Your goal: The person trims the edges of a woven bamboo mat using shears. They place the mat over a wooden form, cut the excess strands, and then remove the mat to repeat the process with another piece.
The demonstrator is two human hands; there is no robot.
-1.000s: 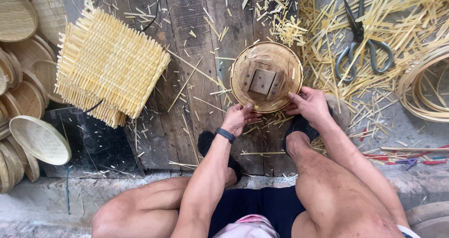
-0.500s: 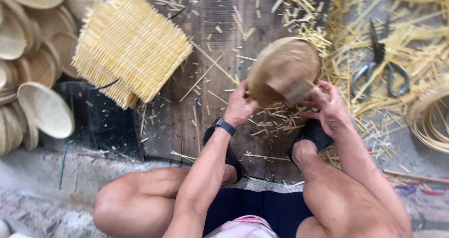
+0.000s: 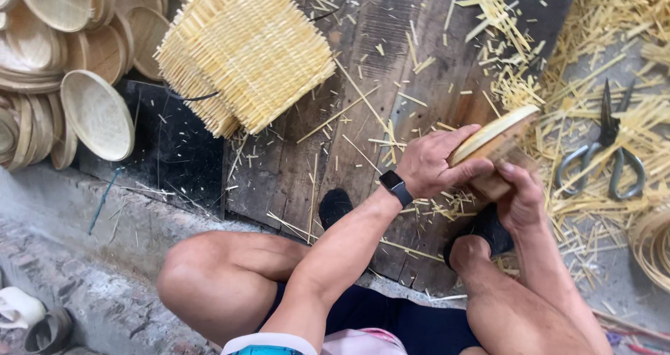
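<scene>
My left hand (image 3: 434, 164) grips the rim of a small round woven bamboo tray (image 3: 497, 133), which is lifted off the board and tilted on edge. Under the tray sits a wooden block (image 3: 497, 182), and my right hand (image 3: 520, 196) holds it from below. A dark watch (image 3: 396, 187) is on my left wrist. Both hands are above the dark wooden board (image 3: 363, 69), between my knees.
A stack of square woven bamboo mats (image 3: 244, 48) lies on the board's far left. Finished round trays (image 3: 94, 114) are piled at the left. Scissors (image 3: 606, 153) lie among bamboo strips (image 3: 593, 41) at the right. Coiled bamboo hoops (image 3: 652, 247) sit at the right edge.
The tray lay flat on the board with the block on top; both hands have since lifted it and turned it on edge. The camera view has shifted right.
</scene>
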